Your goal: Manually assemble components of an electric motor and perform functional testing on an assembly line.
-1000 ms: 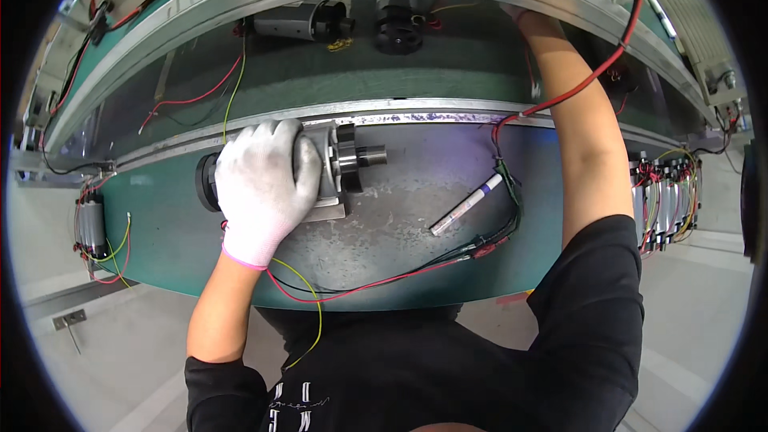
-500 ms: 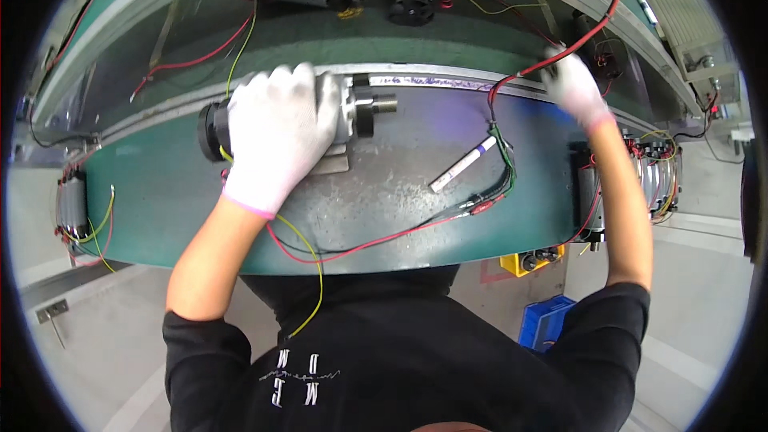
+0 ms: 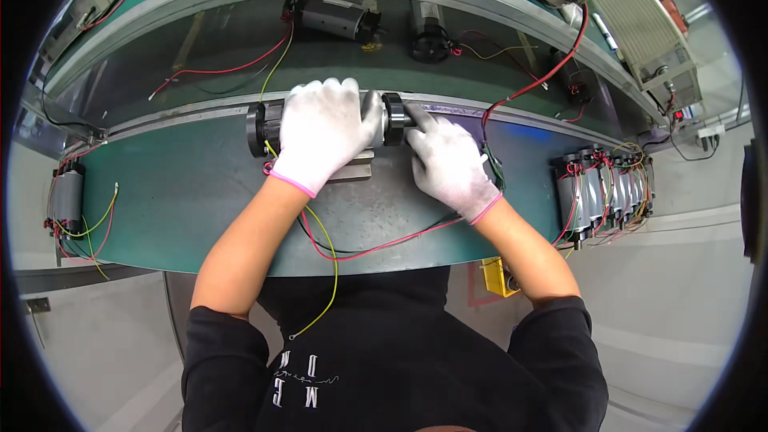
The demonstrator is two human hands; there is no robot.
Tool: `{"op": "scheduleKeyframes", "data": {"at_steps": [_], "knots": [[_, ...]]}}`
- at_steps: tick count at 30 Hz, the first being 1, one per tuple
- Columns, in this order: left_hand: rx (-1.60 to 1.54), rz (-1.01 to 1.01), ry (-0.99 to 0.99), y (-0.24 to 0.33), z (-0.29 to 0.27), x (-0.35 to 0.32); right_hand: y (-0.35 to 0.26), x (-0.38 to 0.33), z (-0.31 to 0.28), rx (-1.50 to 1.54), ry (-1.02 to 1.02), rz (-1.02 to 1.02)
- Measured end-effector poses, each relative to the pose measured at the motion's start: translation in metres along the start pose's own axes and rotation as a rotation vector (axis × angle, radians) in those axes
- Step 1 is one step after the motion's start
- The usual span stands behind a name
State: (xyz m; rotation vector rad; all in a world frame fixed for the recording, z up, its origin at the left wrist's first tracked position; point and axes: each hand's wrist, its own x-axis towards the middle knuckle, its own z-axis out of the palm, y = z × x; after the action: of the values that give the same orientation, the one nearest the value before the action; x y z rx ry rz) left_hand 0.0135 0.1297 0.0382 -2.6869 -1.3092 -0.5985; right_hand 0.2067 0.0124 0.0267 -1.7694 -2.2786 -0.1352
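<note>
L hand [image 3: 324,140] clamped on motor [image 3: 264,126] on desk [image 3: 176,192]; R hand [image 3: 448,162] fingers pinch its shaft end, prob. fitting step; next needs steady grip.

A motor [image 3: 272,124] lies at centre frame on the bench [image 3: 176,192], under the left hand [image 3: 324,140]; the right hand [image 3: 448,164] touches its right end. More motors [image 3: 600,188] line the bench's right edge.

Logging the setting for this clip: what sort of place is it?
Most likely a factory assembly or test station for small electric motors. A green conveyor belt runs past the person, a row of wired motors sits at its right edge, and both gloved hands hold a motor.
</note>
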Motion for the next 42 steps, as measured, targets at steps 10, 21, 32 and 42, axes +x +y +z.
{"op": "scheduleKeyframes", "data": {"at_steps": [10, 21, 32, 42], "knots": [[-0.033, -0.014, 0.054, -0.011, 0.0, -0.005, -0.021, -0.006, 0.007, 0.021, 0.007, 0.051], [-0.041, 0.005, 0.095, -0.007, -0.003, -0.006, -0.004, -0.004, -0.059, 0.151, -0.149, 0.02], [-0.022, -0.017, 0.062, -0.001, -0.005, -0.011, 0.089, 0.086, -0.145, -0.368, 0.489, 0.184], [0.012, 0.0, 0.044, -0.003, 0.002, -0.009, 0.112, 0.063, -0.135, 0.005, 0.641, 0.028]]}}
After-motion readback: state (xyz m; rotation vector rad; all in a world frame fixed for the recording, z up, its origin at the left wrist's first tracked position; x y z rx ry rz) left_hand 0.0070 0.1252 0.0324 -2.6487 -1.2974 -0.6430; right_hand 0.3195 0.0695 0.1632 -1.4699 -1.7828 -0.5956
